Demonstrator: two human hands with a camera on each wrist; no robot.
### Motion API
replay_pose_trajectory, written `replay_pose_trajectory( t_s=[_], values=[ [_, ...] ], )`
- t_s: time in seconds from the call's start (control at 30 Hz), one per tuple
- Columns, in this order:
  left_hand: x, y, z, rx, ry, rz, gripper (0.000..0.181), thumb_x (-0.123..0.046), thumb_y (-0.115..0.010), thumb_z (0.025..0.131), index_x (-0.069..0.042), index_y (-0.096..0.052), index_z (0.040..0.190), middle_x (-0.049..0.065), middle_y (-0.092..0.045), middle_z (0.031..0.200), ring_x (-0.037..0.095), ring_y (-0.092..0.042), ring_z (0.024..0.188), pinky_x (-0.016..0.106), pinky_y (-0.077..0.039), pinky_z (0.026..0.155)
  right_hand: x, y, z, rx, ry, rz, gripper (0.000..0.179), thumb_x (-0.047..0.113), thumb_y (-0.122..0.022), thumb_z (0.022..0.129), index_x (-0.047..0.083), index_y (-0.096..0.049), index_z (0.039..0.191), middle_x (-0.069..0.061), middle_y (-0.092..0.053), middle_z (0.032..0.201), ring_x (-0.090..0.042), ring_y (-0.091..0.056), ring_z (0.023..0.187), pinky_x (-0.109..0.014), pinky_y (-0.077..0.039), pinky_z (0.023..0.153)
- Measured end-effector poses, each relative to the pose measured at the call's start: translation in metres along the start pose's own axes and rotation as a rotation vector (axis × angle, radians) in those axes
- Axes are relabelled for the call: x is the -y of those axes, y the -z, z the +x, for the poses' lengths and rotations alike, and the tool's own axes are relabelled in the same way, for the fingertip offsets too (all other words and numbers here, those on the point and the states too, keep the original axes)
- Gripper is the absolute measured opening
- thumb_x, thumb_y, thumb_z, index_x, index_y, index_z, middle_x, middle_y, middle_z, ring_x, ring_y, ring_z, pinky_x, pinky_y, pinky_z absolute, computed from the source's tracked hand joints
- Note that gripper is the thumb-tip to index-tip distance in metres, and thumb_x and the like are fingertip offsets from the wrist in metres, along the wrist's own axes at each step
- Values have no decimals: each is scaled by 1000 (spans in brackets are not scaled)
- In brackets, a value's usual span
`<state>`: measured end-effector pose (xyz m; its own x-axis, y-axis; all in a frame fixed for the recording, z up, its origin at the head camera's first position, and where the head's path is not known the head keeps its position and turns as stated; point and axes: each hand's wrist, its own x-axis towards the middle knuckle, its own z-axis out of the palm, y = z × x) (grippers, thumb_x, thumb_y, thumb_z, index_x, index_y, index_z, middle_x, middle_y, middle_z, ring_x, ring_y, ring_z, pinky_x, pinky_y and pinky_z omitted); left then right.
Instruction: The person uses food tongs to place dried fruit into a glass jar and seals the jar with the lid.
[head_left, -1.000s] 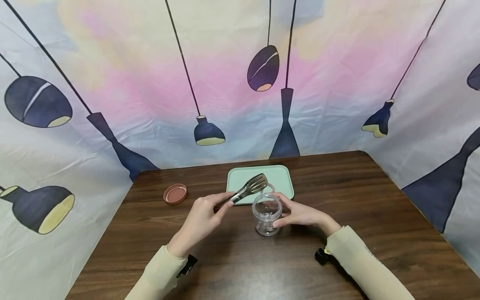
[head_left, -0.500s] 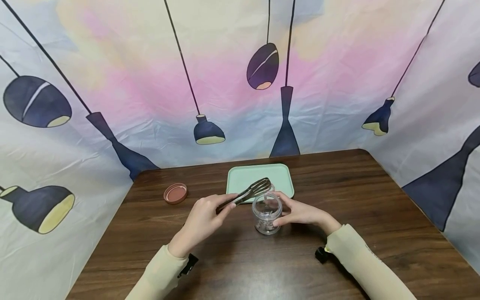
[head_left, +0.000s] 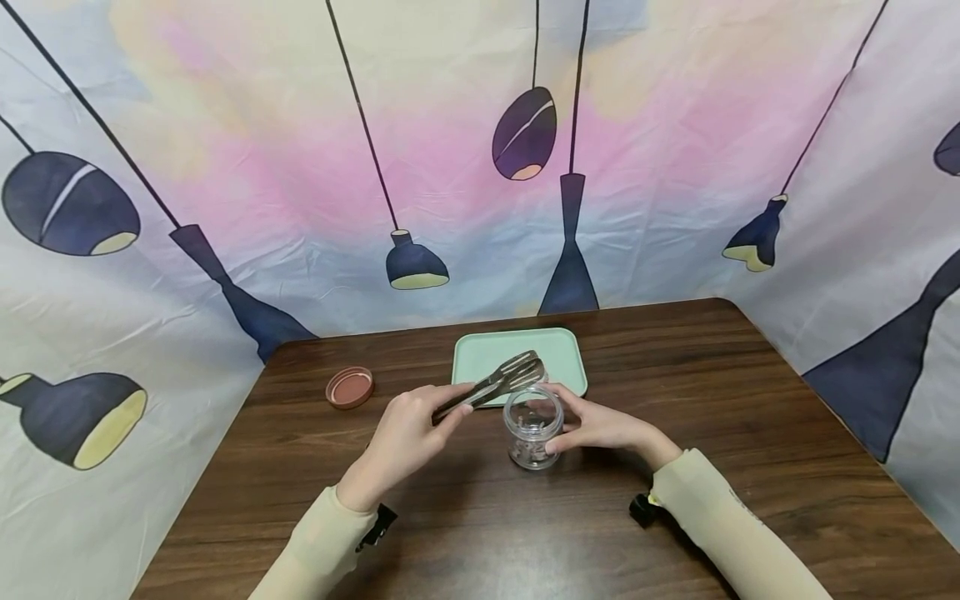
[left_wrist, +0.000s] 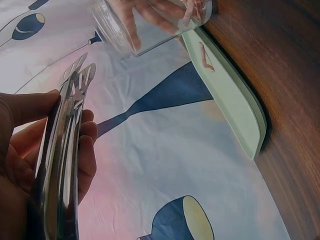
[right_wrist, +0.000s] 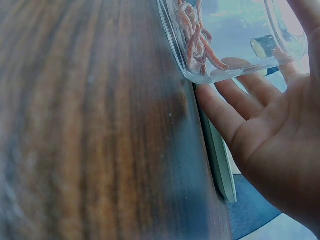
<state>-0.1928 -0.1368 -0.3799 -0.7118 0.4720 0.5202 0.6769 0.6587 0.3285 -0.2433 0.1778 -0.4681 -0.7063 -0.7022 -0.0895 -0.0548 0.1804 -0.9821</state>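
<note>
My left hand (head_left: 408, 429) grips metal tongs (head_left: 495, 385) with slotted ends, held slanting up just left of the jar's mouth. Nothing shows between their tips in the left wrist view. A clear, lidless jar (head_left: 532, 429) stands upright on the table, steadied by my right hand (head_left: 603, 433), whose thumb and fingers wrap its far right side. Pinkish, powdery strips (right_wrist: 195, 42) lie tangled at the bottom of the jar. Behind it, a pale green tray (head_left: 480, 350) bears one more pinkish strip (left_wrist: 205, 57).
A reddish-brown round lid (head_left: 350, 387) rests on the dark wood table (head_left: 465, 533), left of the tray. A cloth backdrop (head_left: 300, 167) printed with hanging lamps rises behind the table's far edge.
A strip hung from the tongs over the jar's rim a second ago; the tongs dipped, and now their ends have parted and the strip is gone from them. My right hand stays put.
</note>
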Motion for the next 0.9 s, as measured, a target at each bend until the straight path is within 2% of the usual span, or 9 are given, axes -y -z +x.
replay_pose_trajectory(
  t_s=[0.07, 0.2, 0.33, 0.43, 0.63, 0.73, 0.83, 0.9],
  values=[
    [1, 0, 2, -11, -5, 7, 30, -21, -73, 95, -15, -74, 124, -5, -71, 88, 7, -47, 64, 27, -39, 58, 0, 0, 0, -1, 1, 3, 97, 25, -80, 90, 21, -13, 161, -20, -21, 160, -40, -44, 137, -40, -48, 99],
    [4, 2, 7, -29, -14, 27, 33, -22, -74, 94, -15, -73, 126, -1, -74, 99, 10, -55, 70, 29, -42, 61, 1, 0, -1, 2, 7, 0, 95, 25, -79, 90, 23, -16, 160, -18, -17, 162, -39, -44, 138, -42, -47, 101],
    [7, 3, 14, -66, -50, 42, 41, -24, -77, 92, -12, -70, 130, 5, -73, 116, 17, -65, 81, 34, -49, 65, 1, 1, -2, -2, 2, -9, 95, 27, -80, 89, 26, -17, 160, -15, -17, 162, -38, -44, 138, -42, -46, 103],
    [10, 2, 21, -114, -68, 43, 48, -27, -79, 90, -10, -68, 133, 9, -71, 122, 22, -67, 88, 39, -52, 69, 1, 1, -3, -6, -8, -12, 96, 27, -81, 89, 27, -16, 160, -14, -18, 161, -37, -44, 138, -42, -46, 103],
    [13, 1, 36, -182, -50, 16, 55, -29, -79, 90, -9, -63, 139, 11, -67, 129, 24, -66, 97, 44, -53, 80, 1, 0, -2, 7, 12, -10, 94, 25, -80, 89, 24, -17, 160, -15, -27, 159, -35, -44, 139, -41, -45, 104],
    [15, -1, 43, -178, -41, 15, 57, -30, -79, 90, -9, -61, 140, 11, -66, 131, 26, -65, 103, 46, -52, 84, 2, 0, -2, 14, 16, -12, 95, 25, -79, 90, 24, -16, 160, -15, -28, 159, -34, -43, 139, -41, -44, 105],
    [19, -6, 49, -144, -9, 19, 58, -33, -77, 91, -10, -60, 142, 11, -65, 133, 28, -64, 110, 47, -51, 87, 3, 1, -3, 22, 13, -16, 95, 26, -79, 90, 26, -16, 161, -14, -27, 159, -33, -43, 140, -41, -44, 105],
    [24, -12, 54, -109, 20, 18, 58, -34, -76, 92, -10, -60, 142, 11, -66, 130, 27, -64, 101, 46, -50, 85, 3, 1, -3, 29, 15, -14, 95, 26, -79, 90, 27, -16, 161, -14, -27, 159, -33, -43, 140, -41, -44, 104]
  ],
)
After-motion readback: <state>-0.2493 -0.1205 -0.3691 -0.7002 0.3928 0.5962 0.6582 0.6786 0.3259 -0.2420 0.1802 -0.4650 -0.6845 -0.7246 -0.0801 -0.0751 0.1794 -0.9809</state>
